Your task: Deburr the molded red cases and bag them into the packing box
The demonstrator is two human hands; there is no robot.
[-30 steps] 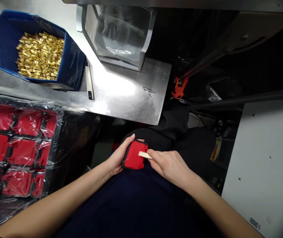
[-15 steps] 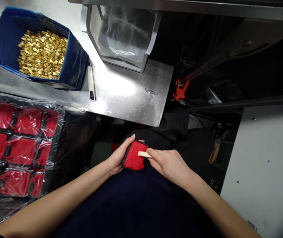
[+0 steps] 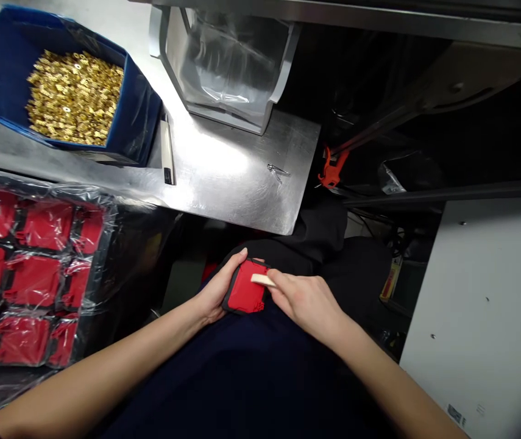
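Note:
My left hand (image 3: 218, 291) is wrapped round a small red plastic housing (image 3: 244, 291) held over my lap, below the edge of the steel table. My right hand (image 3: 303, 302) pinches a short pale stick (image 3: 262, 280) whose tip lies on the top right of the red housing. Both hands sit close together, just above my dark blue apron.
A steel table (image 3: 223, 177) holds a blue bin (image 3: 134, 122) of small brass parts (image 3: 72, 97), a clear grey bin (image 3: 228, 61), a white pen-like tool (image 3: 166, 152) and a small metal clip (image 3: 276, 169). Red housings wrapped in plastic (image 3: 31, 268) lie at left. A white panel (image 3: 484, 292) stands at right.
The pale stick's tip has slid slightly left and up across the red housing. Otherwise the hands hold the same pose; the view shifted a little.

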